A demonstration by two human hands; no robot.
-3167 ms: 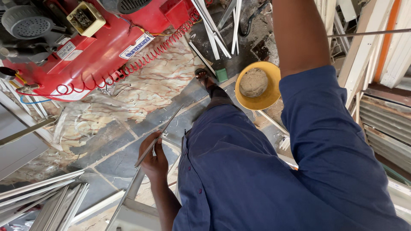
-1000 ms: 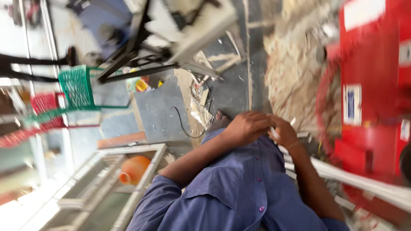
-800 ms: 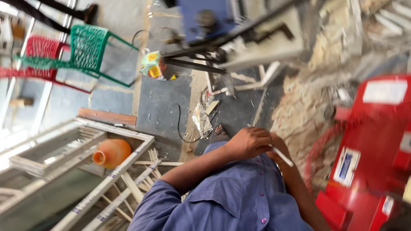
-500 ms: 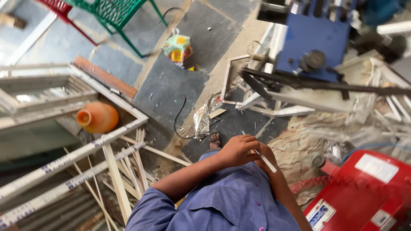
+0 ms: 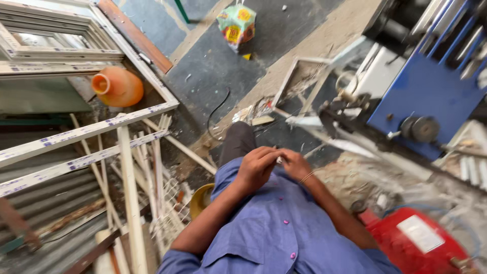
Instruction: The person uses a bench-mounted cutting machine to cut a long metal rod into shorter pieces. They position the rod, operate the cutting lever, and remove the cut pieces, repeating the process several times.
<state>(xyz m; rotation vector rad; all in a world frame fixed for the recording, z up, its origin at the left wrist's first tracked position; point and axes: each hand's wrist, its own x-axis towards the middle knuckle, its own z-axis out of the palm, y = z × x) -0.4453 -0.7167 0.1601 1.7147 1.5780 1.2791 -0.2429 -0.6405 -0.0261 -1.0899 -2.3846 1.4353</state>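
Note:
My left hand (image 5: 255,167) and my right hand (image 5: 295,164) meet in front of my blue shirt (image 5: 269,228), fingers curled together. Between them sits a small white stick-like piece (image 5: 279,160); only its tip shows, and both hands close around it. A thin bangle rings my right wrist. My dark trouser leg (image 5: 237,142) stretches toward the floor beyond the hands.
White window-frame profiles (image 5: 76,134) and loose strips lie at left over corrugated sheet (image 5: 45,203). An orange clay pot (image 5: 117,86) sits by them. A blue machine (image 5: 431,91) stands at right, a red tank (image 5: 421,243) at lower right. A yellow bowl-shaped thing (image 5: 200,200) is by my left side.
The view has swung round over the floor, from the red tank toward the frames and the blue machine. My hands have stayed together at my front around the white piece.

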